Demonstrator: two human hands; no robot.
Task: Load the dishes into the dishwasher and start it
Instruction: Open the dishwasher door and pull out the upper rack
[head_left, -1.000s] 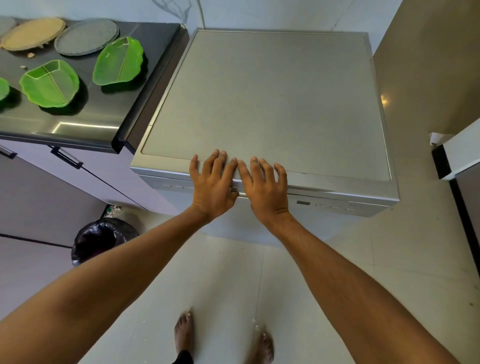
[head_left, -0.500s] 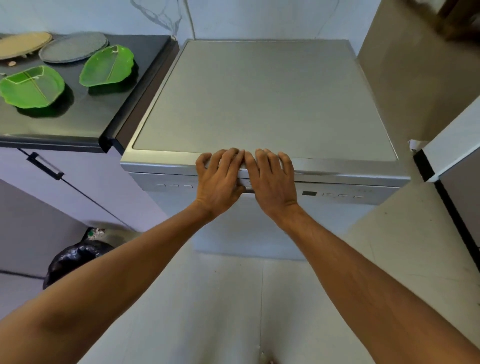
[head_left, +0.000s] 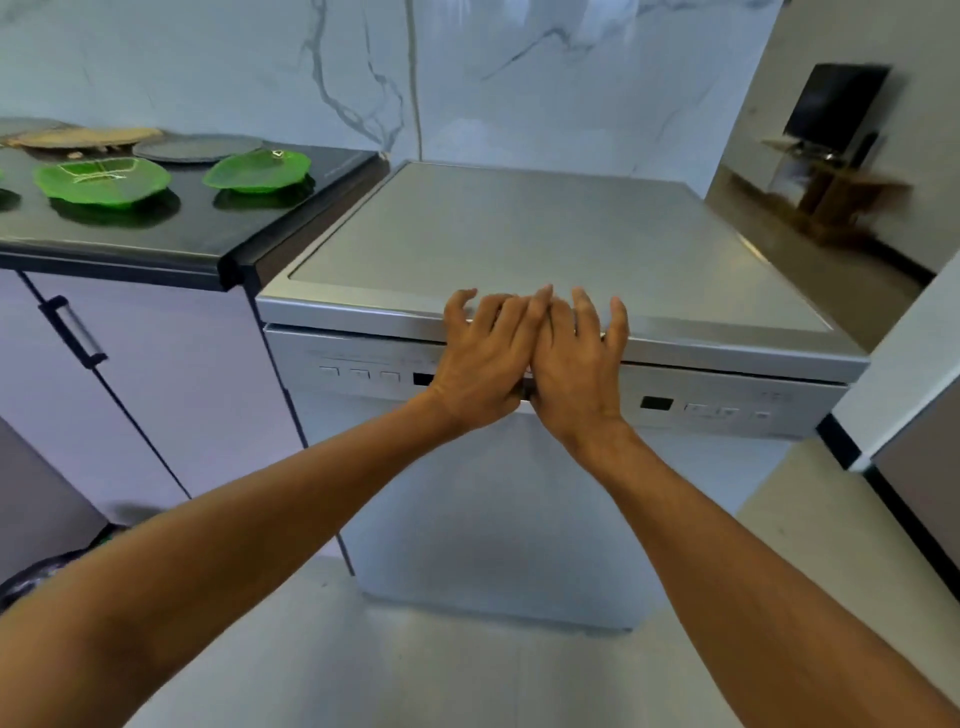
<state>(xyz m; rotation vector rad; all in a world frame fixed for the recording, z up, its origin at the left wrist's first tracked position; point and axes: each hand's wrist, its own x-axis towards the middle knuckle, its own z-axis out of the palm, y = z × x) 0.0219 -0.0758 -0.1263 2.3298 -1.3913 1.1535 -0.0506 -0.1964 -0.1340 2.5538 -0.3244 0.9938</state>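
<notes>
A silver dishwasher stands in front of me with its door up. My left hand and right hand lie side by side against the middle of its control panel. Their fingers reach straight up over the front edge of the flat top. The thumbs are hidden behind the palms. Two green leaf-shaped dishes, a grey round plate and a tan plate lie on the dark counter to the left.
Below the counter is a pale cabinet with a black handle. A black bin bag sits on the floor at lower left. At the right, a white unit with a dark edge stands close. A marble wall is behind.
My view has dropped and now faces the dishwasher front. Both hands slid from the top's front edge down onto the control panel, and the fingers straightened upward.
</notes>
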